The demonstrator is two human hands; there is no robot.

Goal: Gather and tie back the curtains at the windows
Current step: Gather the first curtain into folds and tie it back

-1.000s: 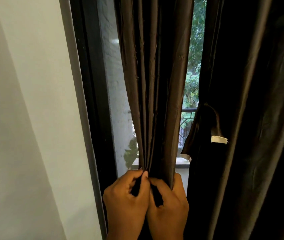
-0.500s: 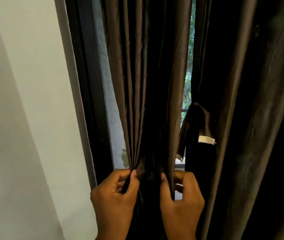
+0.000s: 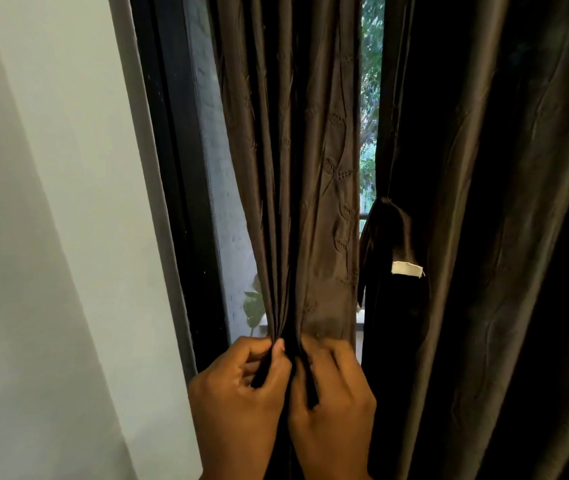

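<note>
We are standing at a tall window with a dark frame (image 3: 172, 188), next to a pale wall (image 3: 51, 202). A brown curtain panel (image 3: 297, 168) hangs down in front of the glass. It has little leaf shapes sewn into it.

Our left hand (image 3: 241, 407) is closed. Its thumb and fingers pinch a bunch of folds on the left side of the panel. Our right hand (image 3: 335, 407) is right beside it, touching it. Its fingers are curled around the folds on the right side. Both hands hold the cloth low down, and the folds run up from them like a fan.

We think we are at the gathering step. The panel is squeezed into a bundle, but nothing is tied around it yet.

To the right, past a thin gap where green trees (image 3: 371, 98) show, hangs a second curtain (image 3: 518, 237), darker and bigger. A dark cloth strip (image 3: 388, 233) with a small white tag (image 3: 407, 269) hangs by its edge. It may be the tie-back, but we cannot tell for sure.

Next, we think one hand must keep the bundle tight by itself. Then the other hand can let go and reach for the strip. The cloth looks smooth and slippery, so the folds could slide out if the grip gets loose.
</note>
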